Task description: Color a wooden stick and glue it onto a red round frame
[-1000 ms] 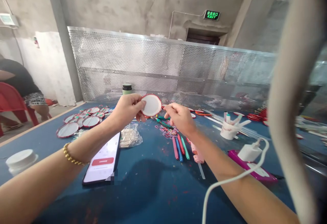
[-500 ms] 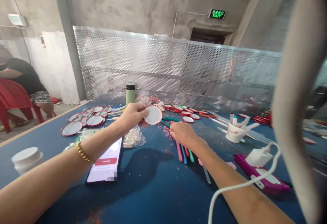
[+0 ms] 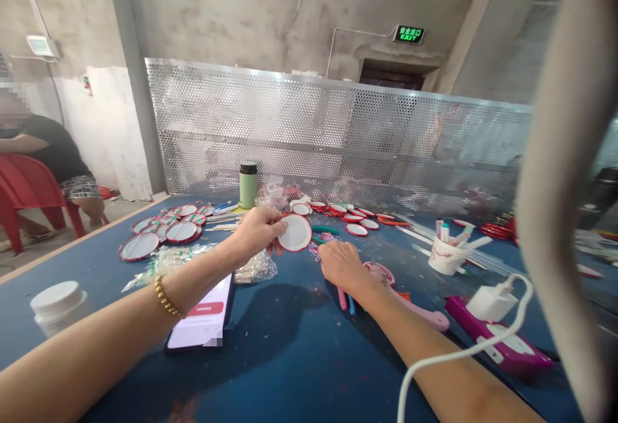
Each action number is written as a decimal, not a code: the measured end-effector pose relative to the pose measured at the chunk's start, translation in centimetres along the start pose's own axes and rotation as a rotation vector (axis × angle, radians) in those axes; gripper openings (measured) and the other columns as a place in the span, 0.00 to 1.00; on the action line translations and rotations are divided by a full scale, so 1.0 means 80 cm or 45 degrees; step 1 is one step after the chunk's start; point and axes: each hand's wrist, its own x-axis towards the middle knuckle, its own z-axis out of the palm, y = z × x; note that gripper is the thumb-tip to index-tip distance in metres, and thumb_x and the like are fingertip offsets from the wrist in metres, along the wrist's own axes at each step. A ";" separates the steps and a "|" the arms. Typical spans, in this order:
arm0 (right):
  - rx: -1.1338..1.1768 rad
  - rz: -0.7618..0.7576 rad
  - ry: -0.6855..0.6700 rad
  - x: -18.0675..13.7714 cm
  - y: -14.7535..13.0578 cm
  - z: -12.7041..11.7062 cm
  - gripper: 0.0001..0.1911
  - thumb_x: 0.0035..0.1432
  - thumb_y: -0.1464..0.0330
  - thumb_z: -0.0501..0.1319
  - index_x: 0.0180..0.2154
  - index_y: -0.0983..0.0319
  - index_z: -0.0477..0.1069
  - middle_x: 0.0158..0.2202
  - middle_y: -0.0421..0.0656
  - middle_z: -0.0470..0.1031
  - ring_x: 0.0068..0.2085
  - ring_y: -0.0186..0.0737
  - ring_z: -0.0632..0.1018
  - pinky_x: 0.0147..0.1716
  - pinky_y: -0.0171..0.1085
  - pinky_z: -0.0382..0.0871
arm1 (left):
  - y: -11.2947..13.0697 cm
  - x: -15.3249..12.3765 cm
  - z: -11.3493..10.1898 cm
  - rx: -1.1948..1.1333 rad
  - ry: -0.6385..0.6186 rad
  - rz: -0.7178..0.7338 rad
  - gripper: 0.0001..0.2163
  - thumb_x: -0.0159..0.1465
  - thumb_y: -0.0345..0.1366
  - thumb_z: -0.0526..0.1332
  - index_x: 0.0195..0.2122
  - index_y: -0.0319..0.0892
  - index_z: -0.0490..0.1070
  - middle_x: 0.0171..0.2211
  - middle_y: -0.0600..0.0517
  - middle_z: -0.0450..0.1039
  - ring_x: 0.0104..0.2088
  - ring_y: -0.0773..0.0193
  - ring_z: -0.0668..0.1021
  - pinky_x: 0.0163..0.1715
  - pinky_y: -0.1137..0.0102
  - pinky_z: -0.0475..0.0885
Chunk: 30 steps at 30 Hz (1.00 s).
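Note:
My left hand pinches a round white disc with a red rim, held upright above the blue table. My right hand rests low on the table beside a heap of coloured rubber bands and over several coloured pens. Its fingers are curled down and I cannot make out what they hold. A pink glue gun lies just right of that hand. A phone with a lit screen lies under my left forearm.
More red-rimmed discs lie at the left and along the back. A green flask, a plastic bag of sticks, a paper cup, a white jar, a charger with cable on a magenta case. A seated person at far left.
My right hand has dropped from beside the disc down onto the table by the rubber bands. My left hand has lowered the disc slightly. The camera tilted a little.

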 end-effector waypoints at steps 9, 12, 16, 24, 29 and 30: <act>0.538 0.129 0.156 0.010 0.028 -0.015 0.07 0.53 0.76 0.60 0.28 0.63 0.75 0.29 0.45 0.81 0.33 0.40 0.81 0.30 0.33 0.65 | -0.007 -0.005 0.005 -0.029 -0.150 -0.067 0.07 0.63 0.30 0.57 0.27 0.40 0.67 0.15 0.54 0.71 0.17 0.66 0.78 0.13 0.78 0.64; 0.780 0.090 0.180 0.011 0.032 -0.017 0.04 0.52 0.74 0.61 0.29 0.62 0.74 0.25 0.40 0.79 0.27 0.35 0.79 0.25 0.30 0.65 | -0.008 -0.008 0.005 -0.030 -0.186 -0.094 0.06 0.61 0.28 0.58 0.26 0.39 0.67 0.14 0.55 0.70 0.16 0.67 0.76 0.13 0.78 0.63; 1.040 0.049 0.208 0.010 0.031 -0.015 0.04 0.54 0.74 0.60 0.33 0.62 0.73 0.23 0.38 0.77 0.22 0.33 0.76 0.20 0.30 0.66 | -0.008 -0.012 0.003 -0.131 -0.243 -0.146 0.02 0.59 0.28 0.59 0.34 0.39 0.70 0.18 0.54 0.73 0.17 0.68 0.75 0.16 0.77 0.62; 1.418 -0.019 0.200 0.003 0.021 -0.022 0.03 0.53 0.68 0.63 0.29 0.61 0.74 0.20 0.37 0.72 0.20 0.34 0.74 0.15 0.31 0.67 | -0.020 -0.016 0.005 -0.244 -0.386 -0.064 0.07 0.56 0.33 0.64 0.32 0.36 0.78 0.25 0.51 0.76 0.26 0.68 0.74 0.28 0.73 0.66; 1.591 -0.078 0.221 -0.002 0.014 -0.031 0.05 0.53 0.70 0.62 0.34 0.62 0.74 0.22 0.37 0.74 0.20 0.32 0.74 0.19 0.32 0.71 | -0.009 -0.025 0.017 -0.380 -0.285 -0.134 0.13 0.55 0.29 0.60 0.39 0.37 0.79 0.30 0.50 0.77 0.27 0.68 0.74 0.25 0.76 0.65; 1.607 -0.087 0.224 -0.004 0.012 -0.033 0.05 0.53 0.70 0.62 0.35 0.62 0.73 0.24 0.38 0.75 0.20 0.32 0.74 0.19 0.33 0.71 | -0.006 -0.026 0.020 -0.374 -0.254 -0.129 0.11 0.58 0.31 0.60 0.40 0.37 0.78 0.28 0.51 0.76 0.25 0.70 0.73 0.23 0.77 0.64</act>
